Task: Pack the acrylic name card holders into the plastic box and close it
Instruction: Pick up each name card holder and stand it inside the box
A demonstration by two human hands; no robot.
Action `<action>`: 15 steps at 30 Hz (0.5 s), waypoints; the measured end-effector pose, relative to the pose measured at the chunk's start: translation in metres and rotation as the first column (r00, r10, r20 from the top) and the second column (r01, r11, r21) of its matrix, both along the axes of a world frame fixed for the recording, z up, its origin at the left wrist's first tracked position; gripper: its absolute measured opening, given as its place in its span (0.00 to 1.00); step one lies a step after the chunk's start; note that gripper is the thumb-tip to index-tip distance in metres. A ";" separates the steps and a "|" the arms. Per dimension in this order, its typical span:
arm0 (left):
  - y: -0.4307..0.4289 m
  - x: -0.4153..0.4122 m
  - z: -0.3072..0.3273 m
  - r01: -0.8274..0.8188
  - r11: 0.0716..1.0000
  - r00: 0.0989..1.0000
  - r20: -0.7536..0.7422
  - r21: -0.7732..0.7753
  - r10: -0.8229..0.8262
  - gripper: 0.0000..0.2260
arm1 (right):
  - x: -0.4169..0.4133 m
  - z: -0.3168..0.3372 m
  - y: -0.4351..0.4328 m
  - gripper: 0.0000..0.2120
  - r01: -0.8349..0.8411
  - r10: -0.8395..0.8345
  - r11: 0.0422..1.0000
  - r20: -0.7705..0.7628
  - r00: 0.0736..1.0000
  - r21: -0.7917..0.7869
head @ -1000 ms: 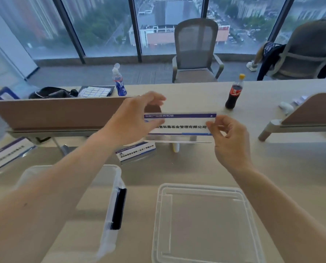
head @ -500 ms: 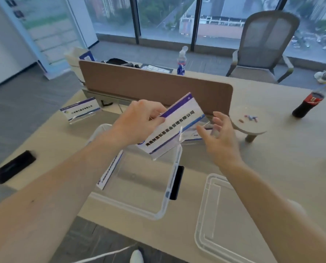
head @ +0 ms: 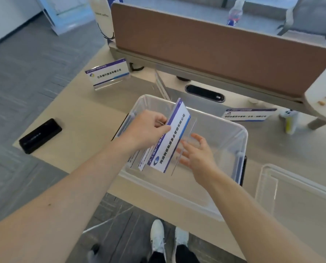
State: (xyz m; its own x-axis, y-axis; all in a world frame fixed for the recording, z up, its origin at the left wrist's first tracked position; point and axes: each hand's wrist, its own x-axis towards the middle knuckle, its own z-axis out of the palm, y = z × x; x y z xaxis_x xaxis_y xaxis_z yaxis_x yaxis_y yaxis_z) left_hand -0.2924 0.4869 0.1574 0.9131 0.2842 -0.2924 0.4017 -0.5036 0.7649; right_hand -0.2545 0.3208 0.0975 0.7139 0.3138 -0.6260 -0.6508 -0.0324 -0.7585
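Observation:
A clear plastic box (head: 234,133) sits open at the table's near edge. My left hand (head: 148,128) grips the upper edge of an acrylic name card holder (head: 174,137) with a white and purple card, held on end inside the box. Another holder stands behind it against the box's left wall, mostly hidden. My right hand (head: 198,154) is inside the box with fingers spread, against the held holder's clear foot. The box's clear lid (head: 299,194) lies flat at the right. One more holder (head: 108,74) stands far left on the table, another (head: 248,113) lies behind the box.
A brown desk divider (head: 215,48) runs across the back. A black phone-like object (head: 40,135) lies near the table's left corner. A small round white stand (head: 321,103) is at far right. My feet show on the carpet below the table edge.
The held holder went from raised in front of me, both hands on it, down into the box and turned on end. My right hand let go and opened beside it. My view tilted down.

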 end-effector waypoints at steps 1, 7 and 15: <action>0.004 0.000 -0.011 0.006 1.000 1.000 -0.028 -0.003 -0.006 0.08 | -0.001 -0.010 0.003 0.24 -0.010 0.010 1.000 -0.018 1.000 -0.019; 0.010 0.000 -0.069 0.054 0.999 0.981 -0.187 -0.005 -0.054 0.09 | -0.005 -0.055 0.015 0.21 -0.122 0.114 0.985 -0.071 0.991 -0.119; 0.004 0.011 -0.116 0.104 0.974 0.974 -0.217 0.202 -0.059 0.12 | 0.005 -0.093 0.035 0.29 -0.201 0.171 0.962 -0.167 0.971 -0.184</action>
State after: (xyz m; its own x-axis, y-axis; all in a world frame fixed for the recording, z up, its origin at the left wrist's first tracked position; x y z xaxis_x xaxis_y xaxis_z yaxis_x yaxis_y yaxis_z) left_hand -0.2815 0.4911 0.0410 0.8608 0.2872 -0.4202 0.4918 -0.6819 0.5414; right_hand -0.2498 0.3559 0.0042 0.5496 0.2910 -0.7831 -0.7234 -0.3033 -0.6203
